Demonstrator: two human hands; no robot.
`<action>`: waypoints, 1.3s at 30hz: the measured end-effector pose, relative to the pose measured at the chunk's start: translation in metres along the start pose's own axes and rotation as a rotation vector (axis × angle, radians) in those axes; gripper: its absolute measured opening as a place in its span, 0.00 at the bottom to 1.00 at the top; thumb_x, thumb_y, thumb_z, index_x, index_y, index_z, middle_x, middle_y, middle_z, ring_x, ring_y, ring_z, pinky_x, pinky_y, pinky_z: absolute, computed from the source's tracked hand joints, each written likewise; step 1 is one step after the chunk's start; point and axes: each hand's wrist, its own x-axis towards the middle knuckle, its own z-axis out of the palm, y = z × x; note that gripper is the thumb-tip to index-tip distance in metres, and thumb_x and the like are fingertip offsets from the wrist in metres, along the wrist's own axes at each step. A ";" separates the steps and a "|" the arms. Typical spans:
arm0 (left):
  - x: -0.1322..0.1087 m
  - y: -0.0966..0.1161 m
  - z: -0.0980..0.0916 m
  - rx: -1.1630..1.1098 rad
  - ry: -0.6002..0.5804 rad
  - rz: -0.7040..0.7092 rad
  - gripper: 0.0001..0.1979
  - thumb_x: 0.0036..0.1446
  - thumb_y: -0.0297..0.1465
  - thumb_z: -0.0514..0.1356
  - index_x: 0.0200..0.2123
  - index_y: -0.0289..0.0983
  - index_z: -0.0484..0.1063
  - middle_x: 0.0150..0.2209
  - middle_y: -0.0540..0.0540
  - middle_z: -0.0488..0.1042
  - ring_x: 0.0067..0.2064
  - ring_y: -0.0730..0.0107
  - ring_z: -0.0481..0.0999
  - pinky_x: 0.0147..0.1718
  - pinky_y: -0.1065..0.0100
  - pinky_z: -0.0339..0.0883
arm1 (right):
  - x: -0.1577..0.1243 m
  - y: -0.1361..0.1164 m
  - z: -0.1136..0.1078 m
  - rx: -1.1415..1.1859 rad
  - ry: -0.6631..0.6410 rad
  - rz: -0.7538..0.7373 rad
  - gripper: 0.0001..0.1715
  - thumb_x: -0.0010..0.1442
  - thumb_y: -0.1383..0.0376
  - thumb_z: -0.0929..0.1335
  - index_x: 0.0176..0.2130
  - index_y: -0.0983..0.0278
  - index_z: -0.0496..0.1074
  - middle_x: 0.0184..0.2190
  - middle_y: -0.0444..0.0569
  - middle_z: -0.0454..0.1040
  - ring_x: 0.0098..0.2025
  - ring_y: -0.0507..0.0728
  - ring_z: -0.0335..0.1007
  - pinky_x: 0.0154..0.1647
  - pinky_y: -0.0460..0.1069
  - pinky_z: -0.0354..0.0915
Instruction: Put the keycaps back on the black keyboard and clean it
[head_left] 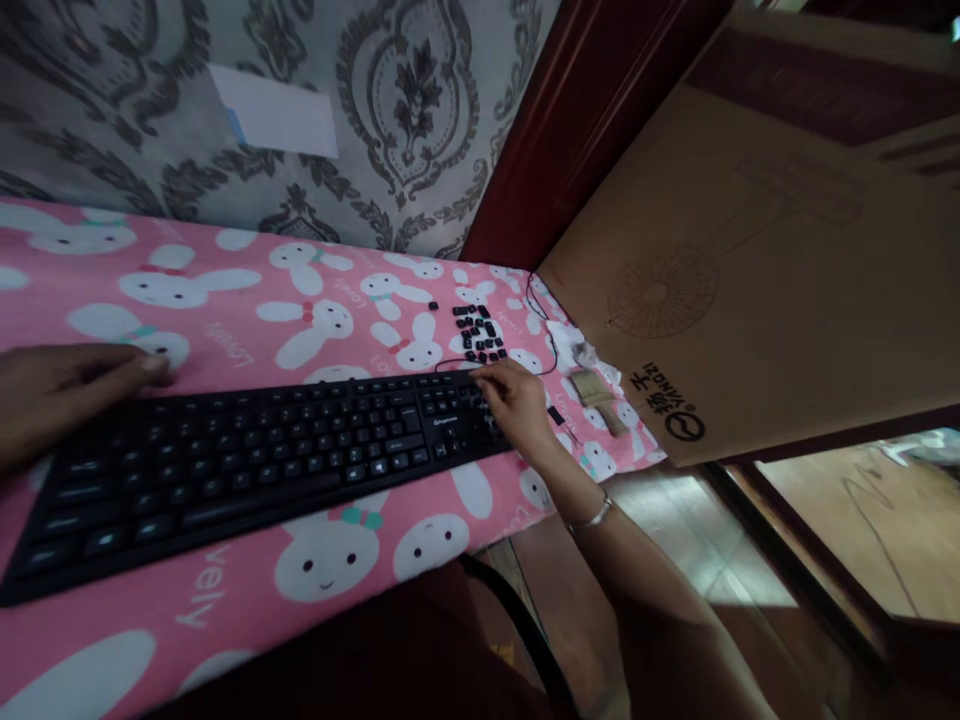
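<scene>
A black keyboard (247, 465) lies slantwise on a pink rabbit-print cloth. My left hand (71, 390) is at its rear left edge, fingers stretched out and holding nothing visible. At the far right end, my right hand (514, 400) bends over the number pad with thumb and fingertips pressed together; whatever is between them is too small to make out. Some of the number pad looks stripped of its keycaps, though the hand hides part of it. Just behind that end sit several loose black keycaps (478, 330), with one lone keycap (433, 305) off to their left.
A thin black cable (553, 352) curls behind my right hand. Right of it are crumpled white tissue (574, 345), a folded tan cloth (598, 398) and a small black piece (556, 415). A large cardboard box (750, 260) stands along the right edge; the patterned wall (300, 200) is behind.
</scene>
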 end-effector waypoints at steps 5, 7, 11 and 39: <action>-0.010 0.019 -0.011 -0.104 -0.047 -0.077 0.36 0.37 0.64 0.52 0.38 0.44 0.77 0.49 0.47 0.79 0.57 0.50 0.73 0.62 0.53 0.62 | 0.083 0.024 0.028 -0.236 -0.065 0.112 0.15 0.61 0.74 0.65 0.41 0.65 0.81 0.42 0.54 0.80 0.47 0.60 0.72 0.51 0.53 0.65; -0.012 0.021 -0.013 -0.099 -0.061 -0.070 0.35 0.37 0.64 0.52 0.38 0.44 0.77 0.48 0.47 0.79 0.57 0.49 0.73 0.60 0.54 0.62 | 0.110 0.028 0.040 -0.351 -0.110 0.156 0.17 0.62 0.74 0.64 0.43 0.67 0.81 0.45 0.56 0.80 0.50 0.61 0.70 0.54 0.53 0.63; -0.012 0.020 -0.015 -0.087 -0.092 -0.026 0.34 0.40 0.64 0.52 0.38 0.46 0.77 0.48 0.49 0.79 0.56 0.53 0.73 0.59 0.57 0.61 | 0.144 0.030 0.060 -0.495 -0.196 0.152 0.20 0.65 0.71 0.63 0.52 0.66 0.77 0.50 0.57 0.77 0.54 0.64 0.65 0.53 0.53 0.61; -0.004 0.006 -0.001 -0.056 -0.033 -0.016 0.43 0.44 0.67 0.46 0.48 0.41 0.73 0.54 0.47 0.76 0.58 0.58 0.72 0.66 0.51 0.61 | -0.024 -0.011 0.000 0.529 -0.162 0.200 0.10 0.54 0.64 0.73 0.40 0.59 0.79 0.33 0.45 0.75 0.34 0.53 0.69 0.37 0.50 0.67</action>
